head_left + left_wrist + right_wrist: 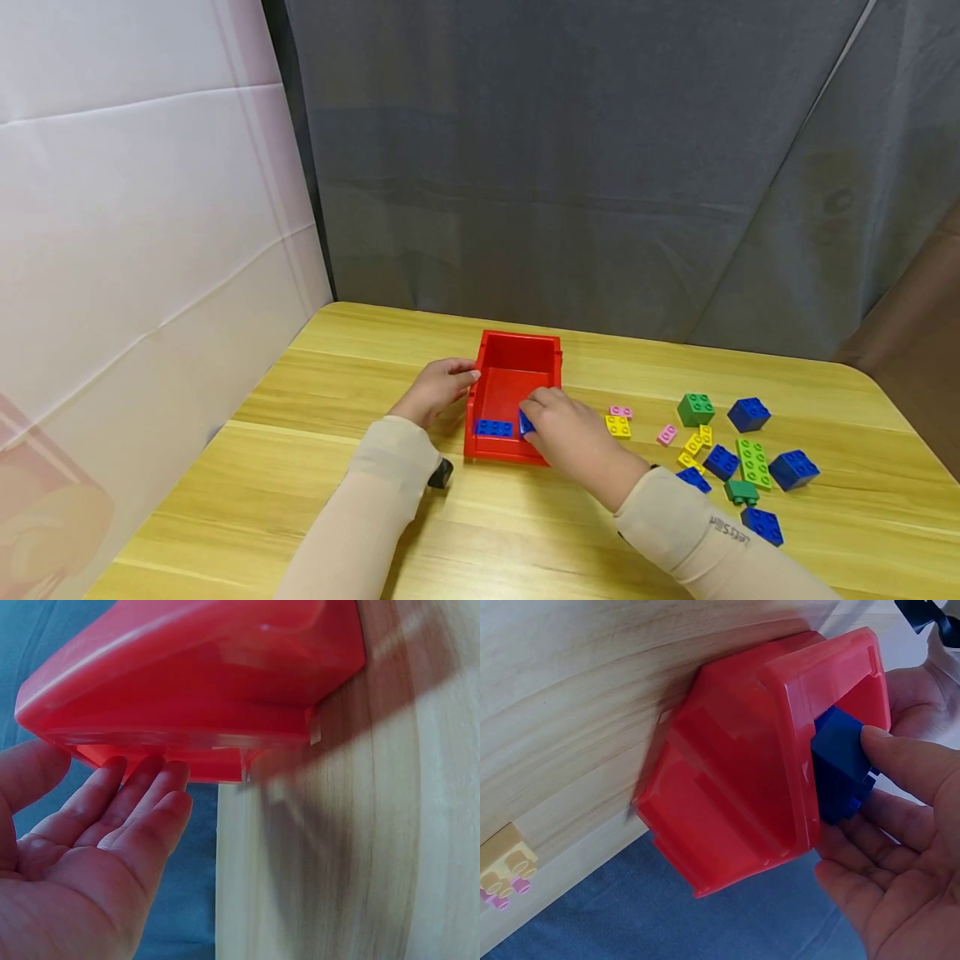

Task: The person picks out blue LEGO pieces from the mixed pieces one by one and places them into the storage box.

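A red open bin [517, 457] stands on the wooden table between my two hands. My left hand [437, 390] is at its left side; in the left wrist view the fairly straight fingers [154, 829] lie at the bin's edge, thumb apart. My right hand [573, 433] reaches over the near right part of the bin and holds a blue toy brick [840, 754]. In the right wrist view the thumb presses one face, with fingers on the other side, close to the bin's wall. Another blue brick [495, 428], studs up, lies inside at the near left.
Several loose bricks lie right of the bin: a yellow one [618, 427], a pink one [667, 434], a green one [696, 409], a lime one [753, 463] and a blue one [793, 469]. A grey curtain [525, 167] hangs behind the table.
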Motion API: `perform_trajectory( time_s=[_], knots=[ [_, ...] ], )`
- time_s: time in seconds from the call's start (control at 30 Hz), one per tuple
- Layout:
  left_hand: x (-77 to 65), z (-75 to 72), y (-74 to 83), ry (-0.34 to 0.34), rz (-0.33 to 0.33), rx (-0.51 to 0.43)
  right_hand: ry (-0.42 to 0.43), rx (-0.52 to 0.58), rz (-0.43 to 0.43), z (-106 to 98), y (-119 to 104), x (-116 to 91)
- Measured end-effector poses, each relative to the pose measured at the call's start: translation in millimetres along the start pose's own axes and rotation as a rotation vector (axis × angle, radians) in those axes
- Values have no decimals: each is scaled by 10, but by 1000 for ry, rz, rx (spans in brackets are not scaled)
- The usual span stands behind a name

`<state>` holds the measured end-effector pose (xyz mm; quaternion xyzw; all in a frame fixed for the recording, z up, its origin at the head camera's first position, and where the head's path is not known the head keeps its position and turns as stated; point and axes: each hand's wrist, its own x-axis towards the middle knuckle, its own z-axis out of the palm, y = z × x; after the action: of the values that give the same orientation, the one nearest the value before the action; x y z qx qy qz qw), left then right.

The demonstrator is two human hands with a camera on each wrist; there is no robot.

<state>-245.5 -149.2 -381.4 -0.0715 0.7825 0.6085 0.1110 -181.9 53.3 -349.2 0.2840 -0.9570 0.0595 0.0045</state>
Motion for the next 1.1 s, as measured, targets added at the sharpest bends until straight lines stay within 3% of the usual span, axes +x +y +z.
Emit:
perform_trajectory(
  time_s=[1.1],
  knots=[
    [5,-4,4,-1,-21,-1,-49,-91,-42,34,9,110]
  ],
)
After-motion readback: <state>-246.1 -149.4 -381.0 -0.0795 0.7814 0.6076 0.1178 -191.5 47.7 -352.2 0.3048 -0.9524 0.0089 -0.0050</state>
